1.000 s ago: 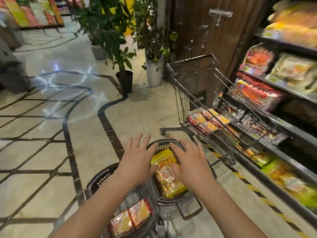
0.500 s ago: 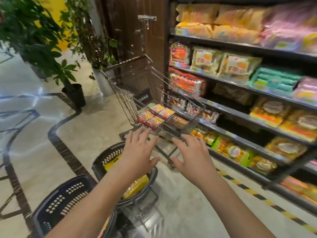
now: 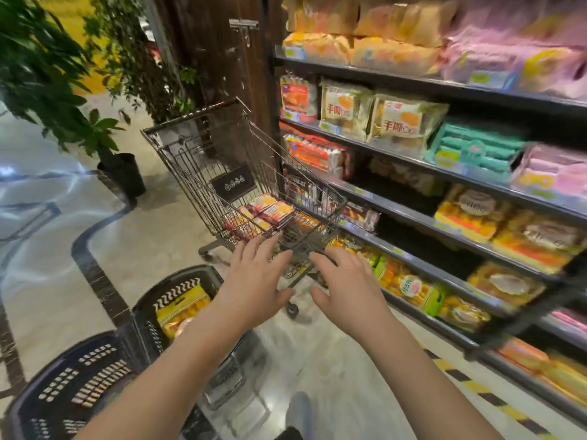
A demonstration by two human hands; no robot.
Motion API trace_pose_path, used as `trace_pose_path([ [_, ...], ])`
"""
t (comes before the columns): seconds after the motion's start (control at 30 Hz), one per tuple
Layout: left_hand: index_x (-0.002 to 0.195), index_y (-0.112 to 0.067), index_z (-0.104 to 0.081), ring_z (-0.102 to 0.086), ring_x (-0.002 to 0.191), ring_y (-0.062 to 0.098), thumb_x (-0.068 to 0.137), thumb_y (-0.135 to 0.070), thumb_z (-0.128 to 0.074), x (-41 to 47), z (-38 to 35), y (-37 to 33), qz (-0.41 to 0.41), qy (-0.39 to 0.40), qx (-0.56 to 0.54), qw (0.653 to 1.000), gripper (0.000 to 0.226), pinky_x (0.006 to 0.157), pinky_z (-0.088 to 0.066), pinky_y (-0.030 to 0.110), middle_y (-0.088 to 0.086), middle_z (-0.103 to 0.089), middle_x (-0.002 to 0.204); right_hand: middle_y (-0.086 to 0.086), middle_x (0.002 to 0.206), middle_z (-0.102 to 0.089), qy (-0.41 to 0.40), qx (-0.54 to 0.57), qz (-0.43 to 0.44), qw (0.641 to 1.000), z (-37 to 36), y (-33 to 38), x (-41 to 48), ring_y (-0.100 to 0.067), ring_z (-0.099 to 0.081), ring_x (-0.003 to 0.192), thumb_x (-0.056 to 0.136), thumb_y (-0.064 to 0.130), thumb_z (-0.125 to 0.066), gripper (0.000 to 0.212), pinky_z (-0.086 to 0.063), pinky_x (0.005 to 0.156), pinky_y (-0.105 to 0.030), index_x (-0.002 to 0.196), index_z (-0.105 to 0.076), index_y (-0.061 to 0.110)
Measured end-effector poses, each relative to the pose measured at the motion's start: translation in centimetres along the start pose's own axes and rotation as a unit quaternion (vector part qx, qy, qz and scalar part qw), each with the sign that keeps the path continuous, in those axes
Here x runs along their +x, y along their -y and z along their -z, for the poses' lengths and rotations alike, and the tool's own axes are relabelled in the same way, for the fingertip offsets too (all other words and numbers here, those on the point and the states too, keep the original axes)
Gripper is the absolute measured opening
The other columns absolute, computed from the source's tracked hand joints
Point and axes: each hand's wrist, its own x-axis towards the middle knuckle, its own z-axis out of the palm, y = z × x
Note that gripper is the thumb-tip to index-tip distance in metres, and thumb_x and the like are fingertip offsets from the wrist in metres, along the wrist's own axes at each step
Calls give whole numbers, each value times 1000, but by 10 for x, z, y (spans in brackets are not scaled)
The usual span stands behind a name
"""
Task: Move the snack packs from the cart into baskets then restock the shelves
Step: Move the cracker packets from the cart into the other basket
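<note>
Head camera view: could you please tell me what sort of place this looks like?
Most likely a small grocery or convenience shop aisle. Tiered shelves hold bagged snacks and bread with price tags along their edges, a wire shopping cart carries snack packs, and plastic shopping baskets sit on the polished floor.

Pale tiled floor (image 3: 143, 249) carries the wire cart (image 3: 241, 185) just beyond the fingers (image 3: 263, 249); two baskets (image 3: 178, 300) sit below-left of them; shelves (image 3: 413, 160) right of them hold packaged snacks (image 3: 400, 119).
</note>
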Motion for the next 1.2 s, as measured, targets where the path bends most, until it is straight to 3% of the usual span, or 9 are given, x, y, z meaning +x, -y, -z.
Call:
trace_pose_path([
  [0.37, 160, -35, -22, -6, 157, 31, 98, -59, -53, 179, -28, 59, 85, 7, -48, 995, 73, 127, -2, 51, 5, -11, 171, -3, 155, -37, 56, -22, 67, 996, -19, -62, 204, -26, -30, 145, 96, 43, -59, 62, -21, 122, -44, 153, -37, 31],
  [0.83, 160, -29, -23, -4, 158, 32, 98, -53, -54, 364, -50, 141, 162, 99, -77, 979, 73, 128, -6, 55, 6, -8, 172, -4, 151, -37, 175, -50, 152, 972, -66, -98, 442, -27, -33, 142, 97, 44, -55, 63, -24, 121, -45, 155, -34, 29],
  [1.2, 159, -23, -27, -7, 157, 31, 100, -50, -52, 472, -85, 161, 298, 170, -125, 931, 69, 126, -2, 52, 9, -10, 170, -2, 163, -25, 292, -27, 229, 928, -119, -134, 603, -24, -19, 152, 101, 42, -52, 60, -14, 125, -44, 157, -29, 33],
])
